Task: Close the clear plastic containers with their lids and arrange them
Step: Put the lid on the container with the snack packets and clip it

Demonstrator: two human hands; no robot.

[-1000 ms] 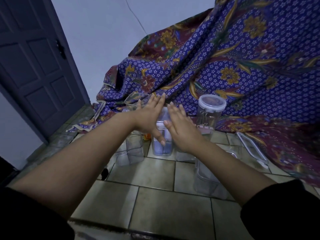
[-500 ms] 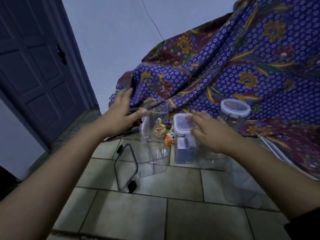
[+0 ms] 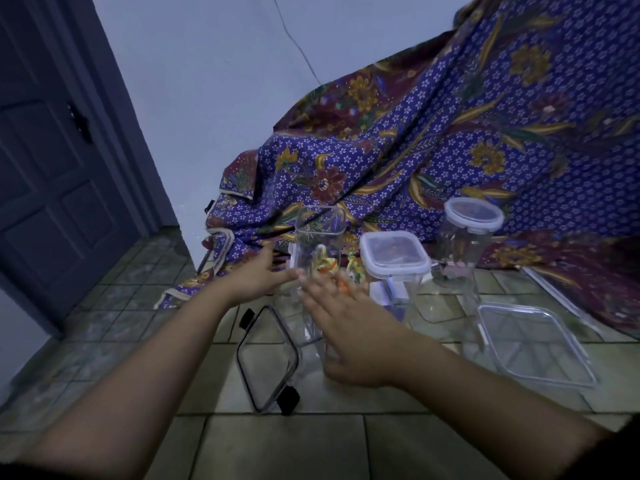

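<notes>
Now, both hands spread wide, gripping nothing: left hand (image 3: 258,278) and right hand (image 3: 349,327) flanking the tall open container (image 3: 317,258), upright on the tiles, just ahead. Black-rimmed lid (image 3: 268,358) flat at its left foot, nearer the left.

The right hand (image 3: 349,327) is motion-blurred and hides the tall container's (image 3: 317,251) base. Small toys (image 3: 329,266) behind it are too blurred to identify. The cloth (image 3: 485,150) runs off the right edge.
</notes>
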